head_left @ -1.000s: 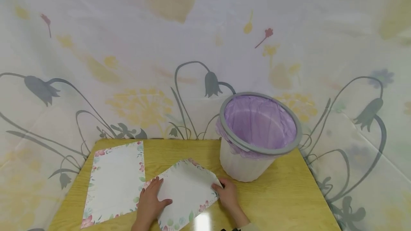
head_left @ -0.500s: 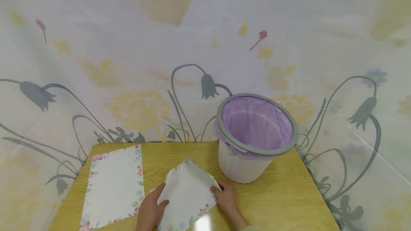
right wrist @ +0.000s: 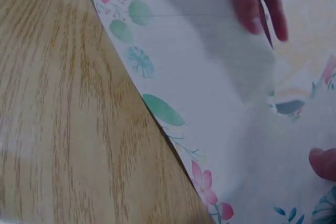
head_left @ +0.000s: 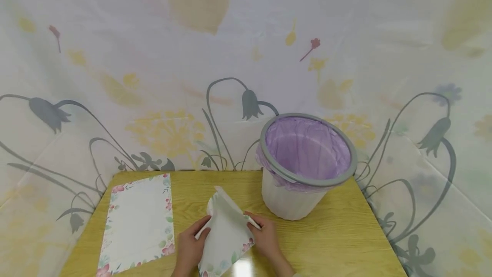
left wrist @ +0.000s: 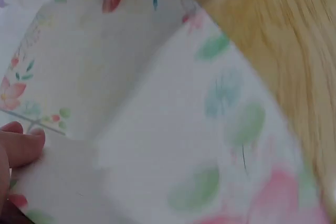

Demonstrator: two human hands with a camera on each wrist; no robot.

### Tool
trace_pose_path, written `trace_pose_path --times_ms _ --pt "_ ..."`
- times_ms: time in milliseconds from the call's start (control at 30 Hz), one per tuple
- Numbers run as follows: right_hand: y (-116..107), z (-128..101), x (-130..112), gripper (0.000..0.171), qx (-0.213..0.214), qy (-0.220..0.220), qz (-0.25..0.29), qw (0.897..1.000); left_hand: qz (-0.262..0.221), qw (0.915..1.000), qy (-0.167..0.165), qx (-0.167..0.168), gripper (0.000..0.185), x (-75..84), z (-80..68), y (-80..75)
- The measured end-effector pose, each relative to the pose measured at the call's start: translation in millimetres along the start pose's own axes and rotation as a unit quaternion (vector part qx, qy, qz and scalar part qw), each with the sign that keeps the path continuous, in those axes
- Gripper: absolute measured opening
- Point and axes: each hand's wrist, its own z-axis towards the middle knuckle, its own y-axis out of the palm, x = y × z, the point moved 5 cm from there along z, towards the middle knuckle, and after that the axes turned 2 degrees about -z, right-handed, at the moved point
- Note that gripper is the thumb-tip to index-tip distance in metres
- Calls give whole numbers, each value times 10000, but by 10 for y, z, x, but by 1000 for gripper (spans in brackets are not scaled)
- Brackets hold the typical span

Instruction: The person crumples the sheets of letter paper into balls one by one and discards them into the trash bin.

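Observation:
In the head view, a white sheet of paper with a flower-and-leaf border is bent between my hands above the front of the table. Its left edge is pinched by my left hand, thumb on the near face. My right hand grips the right edge in the same way, its thumb lying on the paper in the right wrist view. Both sides curl inward, and the far corner stands up. Fingers behind the sheet are partly hidden. A second bordered paper sheet lies flat to the left of my left hand.
A white bin with a grey rim and purple bag liner stands behind my right hand. The wood-grain table ends at a flower-printed backdrop, which also rises at both sides.
My left hand has moved right and now pinches the paper's left edge, where it lay spread on it before. The sheet has curled up from nearly flat, its sides drawn closer together.

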Motion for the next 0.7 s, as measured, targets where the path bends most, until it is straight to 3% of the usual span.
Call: trace_pose_path --times_ms 133,233,367,533,700 --pt "85 -35 -81 31 -305 -32 147 9994 -1091 9939 96 -112 33 131 -5 83" --pt "131 -59 -147 31 -349 -235 130 9990 -1892 9814 136 -289 33 226 -9 145" --pt "181 -91 -206 31 -417 -279 206 9985 -2622 9628 220 -617 36 349 -14 232" --pt "226 -126 -258 39 -673 -112 427 9968 -3109 9456 251 -927 36 439 -31 335" --pt "269 -175 -330 62 -949 48 814 9921 -3287 9405 309 -806 33 441 -30 392"
